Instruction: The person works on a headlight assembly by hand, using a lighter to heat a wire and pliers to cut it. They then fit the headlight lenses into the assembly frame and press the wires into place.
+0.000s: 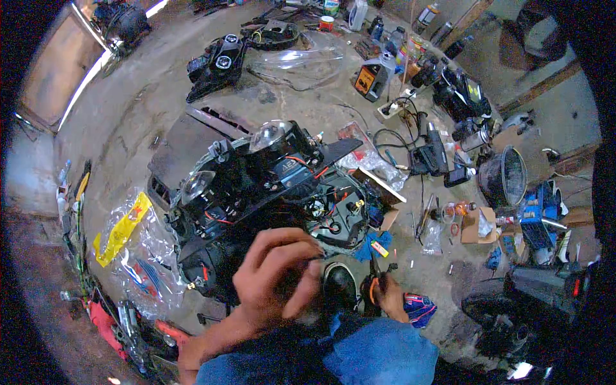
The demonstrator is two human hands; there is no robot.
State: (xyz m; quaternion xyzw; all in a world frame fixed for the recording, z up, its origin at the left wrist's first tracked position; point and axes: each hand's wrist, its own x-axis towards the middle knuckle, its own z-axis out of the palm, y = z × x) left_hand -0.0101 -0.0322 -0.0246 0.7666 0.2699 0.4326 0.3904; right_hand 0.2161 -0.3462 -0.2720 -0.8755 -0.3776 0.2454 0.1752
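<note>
Concrete floor (147, 102) spread cluttered across the frame, with the headlight assembly (256, 186) lying at its centre. Just below it, the left hand (276, 279) touched its lower edge, grip curled shut toward the thumb; whether it pinched anything could not be told. Lower right, the right hand (391, 298) had its grip clamped on an orange-handled tool (372, 287). Exposed red wires (296, 159) might snag if the tool swung in carelessly.

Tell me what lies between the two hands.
In the head view, a dark rounded object, perhaps a shoe, lies between the left hand and the right hand, which holds an orange-handled tool.
</note>
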